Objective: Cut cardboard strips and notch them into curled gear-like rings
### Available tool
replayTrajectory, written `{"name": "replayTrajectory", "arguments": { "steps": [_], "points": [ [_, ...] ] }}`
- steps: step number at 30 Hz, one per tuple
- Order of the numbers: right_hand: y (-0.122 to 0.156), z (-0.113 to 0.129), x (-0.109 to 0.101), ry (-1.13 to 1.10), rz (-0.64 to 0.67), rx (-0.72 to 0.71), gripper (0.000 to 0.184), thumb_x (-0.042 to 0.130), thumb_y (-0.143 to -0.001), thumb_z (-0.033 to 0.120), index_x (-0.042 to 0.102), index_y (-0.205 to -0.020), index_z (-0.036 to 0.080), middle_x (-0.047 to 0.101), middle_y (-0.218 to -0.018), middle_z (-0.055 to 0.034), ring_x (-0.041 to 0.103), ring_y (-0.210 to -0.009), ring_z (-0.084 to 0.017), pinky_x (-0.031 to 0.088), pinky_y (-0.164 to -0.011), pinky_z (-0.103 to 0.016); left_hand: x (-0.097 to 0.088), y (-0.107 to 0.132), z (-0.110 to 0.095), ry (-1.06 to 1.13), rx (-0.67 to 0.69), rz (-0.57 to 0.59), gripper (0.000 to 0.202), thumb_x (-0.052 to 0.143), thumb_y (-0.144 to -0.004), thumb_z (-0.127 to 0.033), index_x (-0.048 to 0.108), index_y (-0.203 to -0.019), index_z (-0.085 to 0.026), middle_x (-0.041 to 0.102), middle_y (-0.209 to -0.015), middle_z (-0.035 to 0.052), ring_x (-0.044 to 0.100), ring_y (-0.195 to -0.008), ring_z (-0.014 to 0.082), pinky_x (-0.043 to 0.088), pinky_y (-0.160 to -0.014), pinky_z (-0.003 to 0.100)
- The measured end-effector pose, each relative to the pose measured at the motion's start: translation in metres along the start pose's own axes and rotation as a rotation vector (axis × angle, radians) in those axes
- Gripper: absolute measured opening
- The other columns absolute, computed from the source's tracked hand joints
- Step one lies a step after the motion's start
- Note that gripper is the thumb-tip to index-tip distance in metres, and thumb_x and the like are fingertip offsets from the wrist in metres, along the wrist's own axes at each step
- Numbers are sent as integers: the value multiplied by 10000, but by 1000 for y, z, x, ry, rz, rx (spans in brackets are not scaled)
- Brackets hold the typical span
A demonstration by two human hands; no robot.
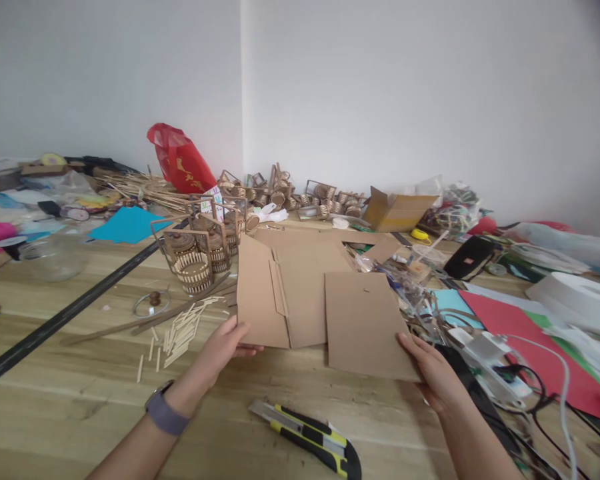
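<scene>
My left hand grips the lower left corner of a large creased cardboard sheet, thumb on top and fingers underneath. A smaller flat cardboard piece is pinched at its right edge by my right hand. This smaller piece overlaps the lower right part of the large sheet. Both are held above the wooden table. Nearer to me lies a yellow and black utility knife with its blade end pointing left. Left of the large sheet are thin wooden sticks and a small slatted wooden basket.
Several wooden baskets line the back by the wall, near a red bag and an open cardboard box. Blue paper lies left. Red paper, cables, a black speaker and a white roll crowd the right.
</scene>
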State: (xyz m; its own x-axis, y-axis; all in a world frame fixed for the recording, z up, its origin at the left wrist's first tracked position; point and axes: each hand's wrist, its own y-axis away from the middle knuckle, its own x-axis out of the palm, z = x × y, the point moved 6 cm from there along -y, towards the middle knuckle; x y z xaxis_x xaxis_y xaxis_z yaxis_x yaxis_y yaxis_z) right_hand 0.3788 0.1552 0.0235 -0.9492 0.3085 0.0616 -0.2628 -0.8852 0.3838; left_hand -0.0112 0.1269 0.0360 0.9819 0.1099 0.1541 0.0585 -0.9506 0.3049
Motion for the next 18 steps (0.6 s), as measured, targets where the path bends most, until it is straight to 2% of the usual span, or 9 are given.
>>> {"name": "replayTrajectory", "arguments": {
  "steps": [12, 18],
  "points": [
    [-6, 9, -31, -86, -151, -101, 261, 694, -709, 315, 692, -958, 235, 784, -821, -50, 747, -786, -262, 610, -642, -336, -9, -7, -8, 12, 26, 39, 368, 694, -746, -353, 619, -1043, -148, 748, -968, 109, 725, -731, 223, 588, -712, 337],
    [2, 9, -29, -87, -137, -80, 215, 681, -714, 291, 698, -919, 230, 786, -835, -58, 746, -746, -263, 599, -570, -325, -14, -7, -8, -10, 24, 11, 284, 660, -764, -295, 627, -1010, -159, 746, -996, 95, 714, -701, 211, 590, -700, 333]
  ]
}}
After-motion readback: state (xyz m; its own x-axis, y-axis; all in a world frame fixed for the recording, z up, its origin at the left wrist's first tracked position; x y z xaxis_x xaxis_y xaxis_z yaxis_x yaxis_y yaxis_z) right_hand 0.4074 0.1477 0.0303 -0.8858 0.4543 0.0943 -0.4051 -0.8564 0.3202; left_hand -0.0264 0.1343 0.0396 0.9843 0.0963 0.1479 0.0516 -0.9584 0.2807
